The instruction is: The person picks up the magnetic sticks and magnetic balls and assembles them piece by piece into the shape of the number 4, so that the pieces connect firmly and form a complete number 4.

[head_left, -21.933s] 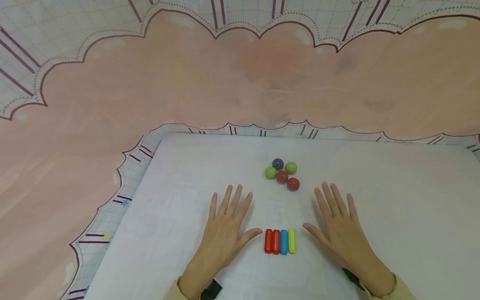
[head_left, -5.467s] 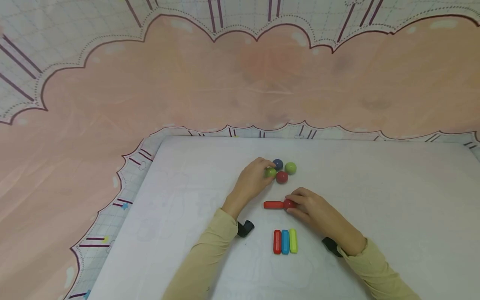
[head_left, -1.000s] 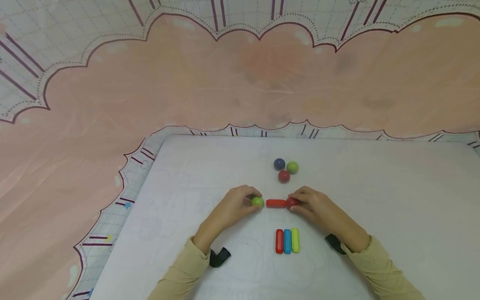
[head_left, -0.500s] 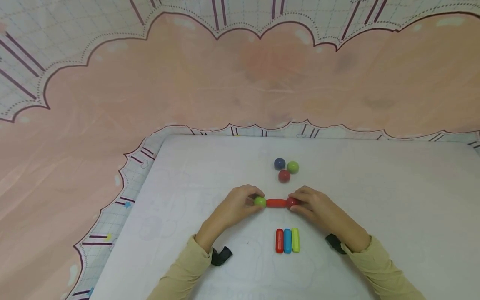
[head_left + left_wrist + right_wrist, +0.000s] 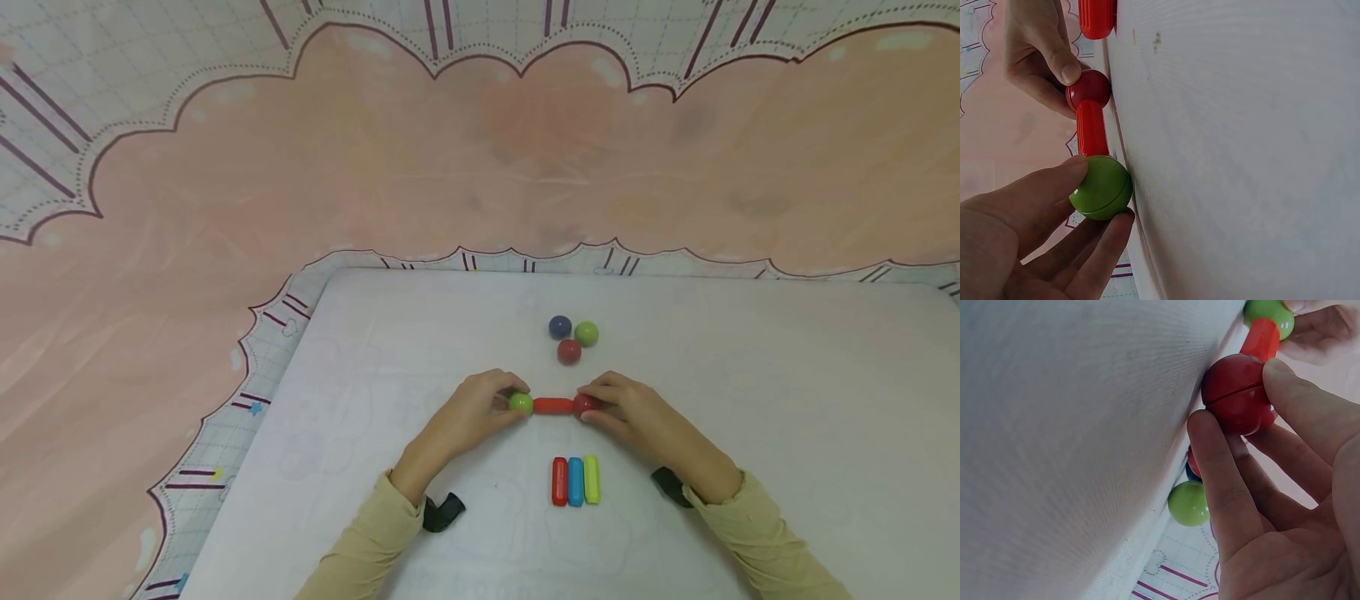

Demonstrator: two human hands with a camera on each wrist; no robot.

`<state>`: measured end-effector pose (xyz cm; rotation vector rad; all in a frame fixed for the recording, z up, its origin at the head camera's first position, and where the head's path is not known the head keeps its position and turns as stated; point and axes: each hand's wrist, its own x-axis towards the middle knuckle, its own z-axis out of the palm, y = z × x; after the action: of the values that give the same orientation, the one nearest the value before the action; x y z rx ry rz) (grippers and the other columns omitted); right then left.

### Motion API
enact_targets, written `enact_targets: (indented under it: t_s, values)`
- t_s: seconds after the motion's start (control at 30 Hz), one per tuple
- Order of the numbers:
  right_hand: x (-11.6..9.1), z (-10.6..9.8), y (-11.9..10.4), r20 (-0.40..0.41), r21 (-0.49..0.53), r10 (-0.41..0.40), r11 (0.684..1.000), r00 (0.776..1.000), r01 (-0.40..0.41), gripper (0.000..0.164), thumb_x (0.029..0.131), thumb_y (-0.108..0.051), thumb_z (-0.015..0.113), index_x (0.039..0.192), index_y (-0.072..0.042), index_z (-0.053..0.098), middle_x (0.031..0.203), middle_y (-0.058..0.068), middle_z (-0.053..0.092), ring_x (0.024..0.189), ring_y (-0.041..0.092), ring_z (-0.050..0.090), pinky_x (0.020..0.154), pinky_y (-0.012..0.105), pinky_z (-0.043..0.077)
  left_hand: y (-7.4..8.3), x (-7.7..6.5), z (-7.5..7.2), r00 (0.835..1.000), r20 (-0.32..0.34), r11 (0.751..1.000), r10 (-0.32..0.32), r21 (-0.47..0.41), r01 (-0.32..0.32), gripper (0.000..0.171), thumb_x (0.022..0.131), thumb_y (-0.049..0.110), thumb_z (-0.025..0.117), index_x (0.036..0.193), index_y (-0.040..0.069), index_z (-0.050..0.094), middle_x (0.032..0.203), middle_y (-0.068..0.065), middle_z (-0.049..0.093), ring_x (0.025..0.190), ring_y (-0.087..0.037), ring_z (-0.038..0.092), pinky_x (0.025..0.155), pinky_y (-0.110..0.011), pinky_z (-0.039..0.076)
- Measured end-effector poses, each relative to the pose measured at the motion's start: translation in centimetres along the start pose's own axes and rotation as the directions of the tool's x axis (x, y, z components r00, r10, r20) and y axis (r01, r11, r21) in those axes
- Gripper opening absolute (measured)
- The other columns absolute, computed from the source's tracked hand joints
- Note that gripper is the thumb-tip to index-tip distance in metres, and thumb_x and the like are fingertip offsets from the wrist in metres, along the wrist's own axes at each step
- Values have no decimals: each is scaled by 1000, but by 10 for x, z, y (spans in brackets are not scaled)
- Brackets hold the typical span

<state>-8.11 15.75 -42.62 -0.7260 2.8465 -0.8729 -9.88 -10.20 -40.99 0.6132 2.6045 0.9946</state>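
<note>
Between my hands a red rod (image 5: 552,407) lies crosswise on the white table, a ball at each end. My left hand (image 5: 467,414) pinches a green ball (image 5: 1104,187) between thumb and fingers; it touches the rod's left end. On the rod's right end sits a red ball (image 5: 1238,394), pinched by my right hand (image 5: 637,419). Just beyond, a blue ball (image 5: 560,327), another green ball (image 5: 587,334) and a second red ball (image 5: 569,352) form a cluster. Nearer me, a red rod (image 5: 559,482), a blue rod (image 5: 575,482) and a yellow-green rod (image 5: 592,480) lie side by side.
The white table top (image 5: 787,400) stretches out on both sides of the hands. Behind its far edge hangs a peach and white patterned cloth (image 5: 480,167). A black wrist strap piece (image 5: 443,512) shows beside the left sleeve.
Over the last second, my left hand moved right with the green ball until it met the red rod's left end. Earlier it took that ball from the cluster. My right hand stayed put.
</note>
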Motion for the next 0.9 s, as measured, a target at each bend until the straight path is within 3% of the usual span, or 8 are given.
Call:
enact_targets:
  t_s: [0.27, 0.63, 0.9]
  values:
    - [0, -1, -1, -5, 6, -11, 1000, 1000, 11, 35, 86, -16, 77, 118, -3, 71, 106, 7, 67, 92, 18, 62, 82, 34, 59, 0, -4, 0, 1000, -16, 1000, 3, 23, -3, 33, 89, 19, 75, 120, 11, 68, 116, -1, 69, 104, -15, 65, 93, -32, 54]
    - [0, -2, -2, -1, 2, -14, 1000, 1000, 14, 35, 87, -16, 77, 118, -3, 71, 106, 8, 67, 92, 18, 62, 81, 35, 59, 4, -15, -7, 993, -115, 997, 18, 80, -9, 34, 88, 23, 77, 120, 15, 69, 120, 0, 68, 111, -19, 63, 96, -37, 53]
    - [0, -2, -2, -3, 5, -17, 1000, 1000, 17, 34, 87, -16, 77, 118, -3, 71, 106, 8, 67, 91, 18, 62, 81, 35, 59, 10, -24, -9, 992, -116, 997, 43, 67, -35, 33, 87, 19, 78, 118, 14, 69, 119, 0, 68, 112, -20, 64, 96, -37, 53]
